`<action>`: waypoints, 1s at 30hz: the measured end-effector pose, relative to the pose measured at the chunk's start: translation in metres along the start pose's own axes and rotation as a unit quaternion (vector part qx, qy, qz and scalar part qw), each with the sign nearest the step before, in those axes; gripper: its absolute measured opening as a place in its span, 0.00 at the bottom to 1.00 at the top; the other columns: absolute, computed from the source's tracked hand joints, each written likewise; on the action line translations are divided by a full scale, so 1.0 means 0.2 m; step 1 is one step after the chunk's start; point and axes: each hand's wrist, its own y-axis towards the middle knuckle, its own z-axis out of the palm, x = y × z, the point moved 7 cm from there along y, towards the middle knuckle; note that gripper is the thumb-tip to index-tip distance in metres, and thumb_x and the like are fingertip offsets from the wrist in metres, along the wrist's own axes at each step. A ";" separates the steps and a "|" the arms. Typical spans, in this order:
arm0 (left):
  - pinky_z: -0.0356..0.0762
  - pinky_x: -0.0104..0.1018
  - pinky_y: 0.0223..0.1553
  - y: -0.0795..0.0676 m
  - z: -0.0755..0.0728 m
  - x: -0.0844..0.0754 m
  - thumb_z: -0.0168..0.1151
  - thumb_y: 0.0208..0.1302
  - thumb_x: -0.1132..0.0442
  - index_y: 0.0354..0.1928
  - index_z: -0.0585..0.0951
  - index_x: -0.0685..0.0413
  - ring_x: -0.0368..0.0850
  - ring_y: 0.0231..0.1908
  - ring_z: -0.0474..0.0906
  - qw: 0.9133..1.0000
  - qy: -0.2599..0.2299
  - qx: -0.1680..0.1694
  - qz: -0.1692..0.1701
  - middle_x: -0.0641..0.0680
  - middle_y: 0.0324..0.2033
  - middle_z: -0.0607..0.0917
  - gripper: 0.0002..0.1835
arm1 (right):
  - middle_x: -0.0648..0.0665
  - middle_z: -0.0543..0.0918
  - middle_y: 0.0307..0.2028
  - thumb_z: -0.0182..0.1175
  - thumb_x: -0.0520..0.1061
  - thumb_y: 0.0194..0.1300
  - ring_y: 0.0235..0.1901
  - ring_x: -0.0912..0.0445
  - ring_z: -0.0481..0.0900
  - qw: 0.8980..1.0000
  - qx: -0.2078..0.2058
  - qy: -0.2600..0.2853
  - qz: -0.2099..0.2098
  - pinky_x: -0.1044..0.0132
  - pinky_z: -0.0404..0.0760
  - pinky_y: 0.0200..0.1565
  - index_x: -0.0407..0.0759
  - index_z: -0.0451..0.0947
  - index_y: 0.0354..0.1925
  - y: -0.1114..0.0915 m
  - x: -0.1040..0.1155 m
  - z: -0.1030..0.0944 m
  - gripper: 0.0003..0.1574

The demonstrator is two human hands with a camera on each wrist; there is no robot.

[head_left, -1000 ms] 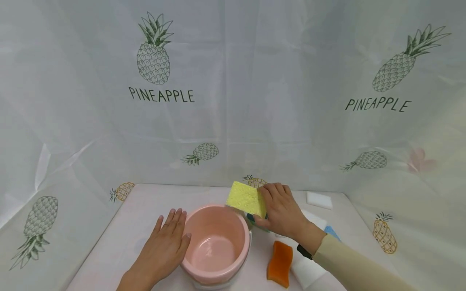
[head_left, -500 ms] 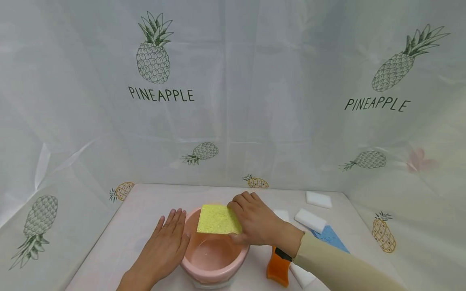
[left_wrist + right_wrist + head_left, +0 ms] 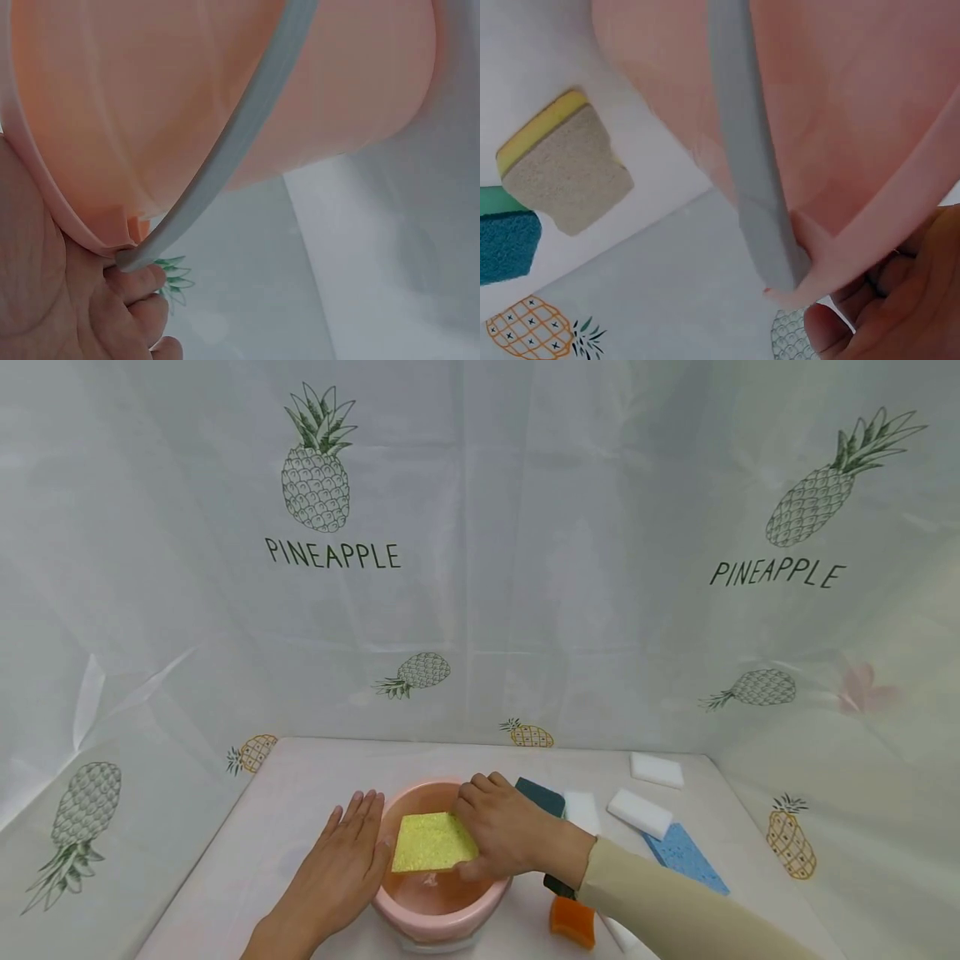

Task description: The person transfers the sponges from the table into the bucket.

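Observation:
In the head view a pink bucket (image 3: 429, 928) stands at the front middle of the table. My right hand (image 3: 504, 828) grips a yellow sponge (image 3: 432, 845) by its right end, within the bucket's mouth. The right wrist view shows that hand (image 3: 900, 300) partly behind the bucket's rim, with the sponge hidden. Laid along the bucket's left side, my left hand (image 3: 336, 875) has its fingers straight and together. The left wrist view has its palm (image 3: 37, 262) against the rim, close to where the grey handle (image 3: 232, 142) joins.
Right of the bucket lie a dark green pad (image 3: 540, 797), several white sponges (image 3: 640, 813), a blue sponge (image 3: 686, 858) and an orange sponge (image 3: 572, 922). The right wrist view also has a beige-and-yellow sponge (image 3: 570, 169). A pineapple-print sheet (image 3: 495, 568) hangs behind the table.
My right hand has carried the yellow sponge left and down, from beside the bucket's right rim into its mouth. The left hand stays put.

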 end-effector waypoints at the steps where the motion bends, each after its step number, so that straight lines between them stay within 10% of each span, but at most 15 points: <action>1: 0.52 0.65 0.80 0.00 0.00 0.00 0.45 0.84 0.50 0.79 0.62 0.67 0.63 0.81 0.56 1.000 -0.002 -0.001 0.000 0.66 0.79 0.66 0.34 | 0.51 0.81 0.53 0.60 0.75 0.65 0.50 0.56 0.73 1.000 0.002 -0.001 -0.001 0.61 0.73 0.54 0.49 0.79 0.60 0.00 0.00 0.00 0.40; 15: 0.47 0.65 0.81 0.01 0.03 0.02 0.48 0.84 0.47 0.82 0.57 0.64 0.64 0.82 0.50 0.998 -0.023 0.054 -0.035 0.64 0.81 0.60 0.37 | 0.52 0.80 0.59 0.58 0.79 0.65 0.55 0.57 0.72 0.998 0.057 -0.010 0.001 0.62 0.71 0.54 0.51 0.78 0.64 0.06 0.04 0.08 0.45; 30: 0.50 0.64 0.81 -0.01 0.01 0.01 0.47 0.84 0.50 0.81 0.60 0.67 0.64 0.81 0.53 1.000 -0.019 0.018 -0.013 0.65 0.80 0.63 0.34 | 0.52 0.81 0.58 0.56 0.77 0.70 0.56 0.56 0.72 0.999 0.050 -0.018 0.000 0.62 0.72 0.55 0.51 0.80 0.63 0.05 0.04 0.08 0.41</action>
